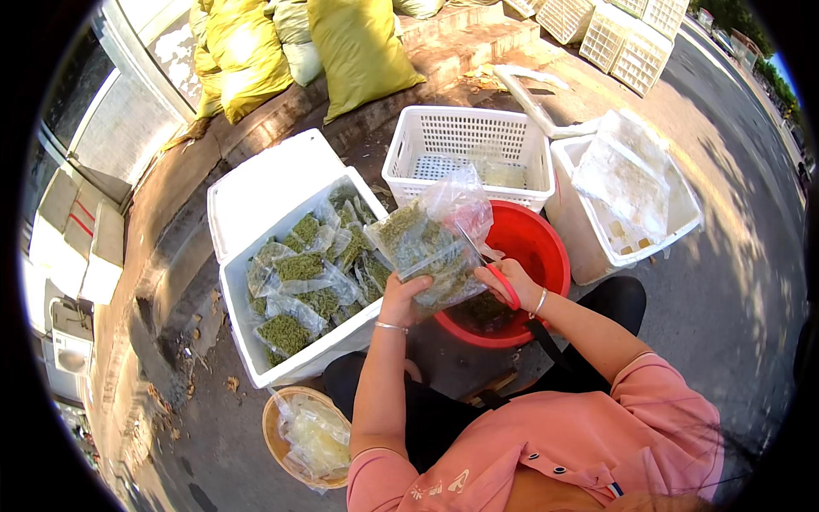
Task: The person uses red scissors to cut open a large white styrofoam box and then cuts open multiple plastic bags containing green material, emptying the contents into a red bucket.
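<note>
My left hand [404,299] grips the lower left corner of a clear plastic bag [425,249] filled with green, bead-like plant matter, perhaps sea grapes. Red-handled scissors [502,286] are in my right hand [512,285], their blades against the bag's right side, near its loose upper part. Beneath the bag stands a red plastic basin [555,256] with dark green matter in it. To the left, an open white foam box [301,377] holds many similar bags [301,265]. Whether the blades are apart is hard to tell.
Behind the basin is a white plastic crate [470,118]; right of it, a white foam box [576,256] with a plastic-wrapped slab on top. A wicker basket [272,435] holds clear plastic bags. Yellow sacks [365,51] lean on steps [461,38]. More crates [614,45] are stacked behind.
</note>
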Available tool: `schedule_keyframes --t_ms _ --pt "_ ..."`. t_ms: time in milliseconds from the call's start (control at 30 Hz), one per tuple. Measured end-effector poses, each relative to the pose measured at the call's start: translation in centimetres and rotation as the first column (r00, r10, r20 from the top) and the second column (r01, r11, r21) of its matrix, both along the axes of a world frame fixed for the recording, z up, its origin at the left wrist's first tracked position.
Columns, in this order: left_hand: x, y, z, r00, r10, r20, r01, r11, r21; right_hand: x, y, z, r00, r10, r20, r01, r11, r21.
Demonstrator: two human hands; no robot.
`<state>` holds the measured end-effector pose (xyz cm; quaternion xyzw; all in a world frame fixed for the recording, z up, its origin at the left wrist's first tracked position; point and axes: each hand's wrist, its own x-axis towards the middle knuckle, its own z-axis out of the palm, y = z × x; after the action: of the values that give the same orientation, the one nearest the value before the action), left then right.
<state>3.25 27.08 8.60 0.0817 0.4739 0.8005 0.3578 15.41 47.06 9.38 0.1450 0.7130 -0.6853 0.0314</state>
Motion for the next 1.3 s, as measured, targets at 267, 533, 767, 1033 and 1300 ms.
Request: schedule_keyframes --t_ms 267,533,767,1033,1300 --pt "0.3 0.1 0.6 0.998 -0.07 0.004 0.07 0.998 0.0 -0.9 -0.3 0.4 0.999 -0.015 -0.047 0.018 0.997 0.081" --pt "0.0 0.0 -0.4 0.996 -0.087 -0.03 0.086 0.995 -0.044 -1.7 0.2 -0.7 0.99 -0.024 -0.137 0.021 0.999 -0.025" --pt "0.1 0.0 -0.1 0.989 -0.14 -0.045 0.137 0.988 -0.066 -1.9 0.6 -0.5 0.999 -0.051 -0.006 0.051 0.998 -0.037" --pt "-0.2 0.0 -0.7 0.979 -0.194 -0.061 0.187 0.977 -0.105 -2.9 1.2 -0.4 0.994 -0.106 -0.033 0.104 0.993 -0.047" --pt "-0.5 0.1 -0.7 0.953 -0.276 -0.123 0.251 0.95 -0.185 -3.5 2.2 -1.3 0.987 -0.156 -0.045 0.148 0.98 -0.134"
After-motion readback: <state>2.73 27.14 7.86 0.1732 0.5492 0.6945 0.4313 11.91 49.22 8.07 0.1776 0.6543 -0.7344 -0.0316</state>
